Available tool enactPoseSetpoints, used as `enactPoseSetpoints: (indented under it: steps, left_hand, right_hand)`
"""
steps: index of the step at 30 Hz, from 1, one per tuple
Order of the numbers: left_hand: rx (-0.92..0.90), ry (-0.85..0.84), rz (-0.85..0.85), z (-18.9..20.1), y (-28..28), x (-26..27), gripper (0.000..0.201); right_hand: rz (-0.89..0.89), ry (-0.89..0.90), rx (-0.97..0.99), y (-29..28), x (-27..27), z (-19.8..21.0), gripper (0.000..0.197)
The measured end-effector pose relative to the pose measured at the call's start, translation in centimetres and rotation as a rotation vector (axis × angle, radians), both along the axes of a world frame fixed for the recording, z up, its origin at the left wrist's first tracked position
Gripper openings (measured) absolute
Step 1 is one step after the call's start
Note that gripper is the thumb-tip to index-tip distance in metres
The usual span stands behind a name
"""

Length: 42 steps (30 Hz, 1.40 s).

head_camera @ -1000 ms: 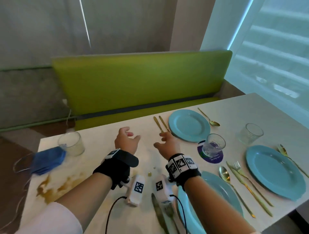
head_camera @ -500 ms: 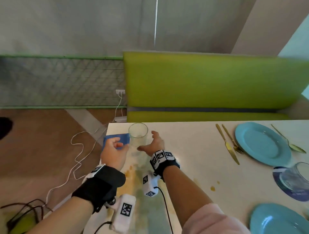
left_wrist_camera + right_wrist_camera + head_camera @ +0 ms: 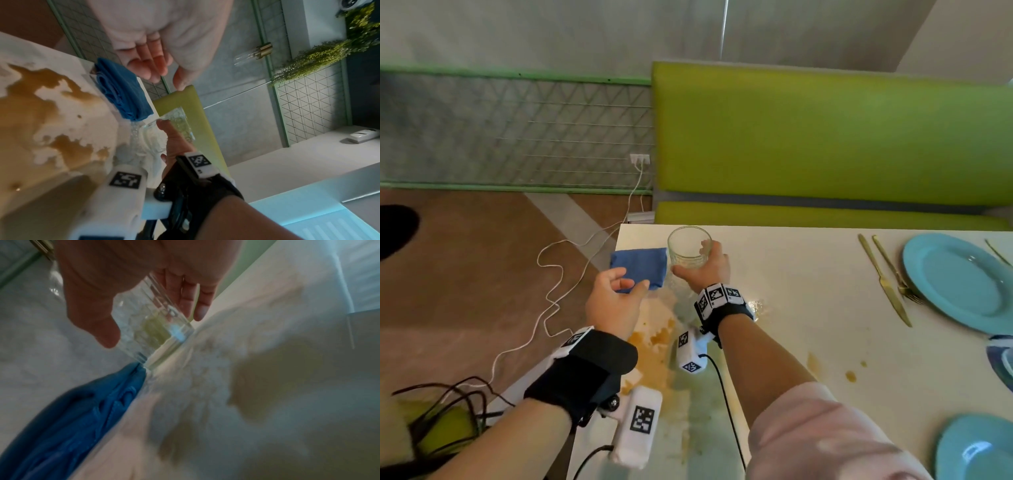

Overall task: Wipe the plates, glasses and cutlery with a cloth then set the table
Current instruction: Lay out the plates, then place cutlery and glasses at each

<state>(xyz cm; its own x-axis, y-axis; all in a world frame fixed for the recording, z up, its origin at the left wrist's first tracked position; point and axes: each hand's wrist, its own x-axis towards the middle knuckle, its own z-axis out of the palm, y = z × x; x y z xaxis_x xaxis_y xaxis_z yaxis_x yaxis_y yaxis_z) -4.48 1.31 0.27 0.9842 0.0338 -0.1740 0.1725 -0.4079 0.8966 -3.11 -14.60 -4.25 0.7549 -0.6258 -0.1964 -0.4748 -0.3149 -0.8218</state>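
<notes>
The right hand [image 3: 705, 270] holds the empty glass [image 3: 689, 247]; the left hand [image 3: 613, 301] hangs loose by the blue cloth [image 3: 640, 265].

Both forearms reach forward toward the far left corner of the table [image 3: 791, 291], each wrist wrapped in a black strap carrying a white camera block. The right hand [image 3: 707, 270] wraps around the glass [image 3: 689, 248], thumb on its near left side and fingers [image 3: 202, 305] curled behind the far wall. The left hand [image 3: 613, 301] hovers at the table's left edge, palm down, thumb and fingers [image 3: 148, 65] loosely spread just above the blue cloth [image 3: 640, 265], gripping nothing.
</notes>
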Motion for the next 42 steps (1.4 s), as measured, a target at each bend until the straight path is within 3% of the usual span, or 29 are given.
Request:
enactPoseSetpoints:
  steps: [9, 15, 19, 25, 35, 42]
  left_hand:
    - [-0.070, 0.030, -0.132, 2.5, -5.4, -2.2, 0.045]
    - [-0.115, 0.040, -0.326, 4.5, -12.3, -7.7, 0.040]
    - [-0.107, 0.027, -0.411, 5.2, -15.9, -11.0, 0.038]
    - [-0.048, 0.043, -0.532, 4.4, -19.2, -14.4, 0.028]
    - [0.054, 0.099, -0.520, 1.9, -20.5, -18.0, 0.026]
    - [0.086, 0.119, -0.489, 1.1, -20.2, -19.5, 0.026]
  right_hand:
    - [-0.037, 0.071, -0.054, -6.1, -8.8, 6.4, 0.072]
    - [-0.296, 0.054, -0.057, -13.3, -19.3, 9.4, 0.071]
    - [-0.467, 0.098, -0.061, -17.6, -25.7, 8.8, 0.074]
    - [-0.588, 0.181, 0.002, -22.2, -31.4, 6.2, 0.076]
    - [-0.575, 0.157, 0.029, -24.7, -34.7, 2.5, 0.075]
    - [-0.518, 0.143, 0.085, -25.1, -35.2, 2.2, 0.097]
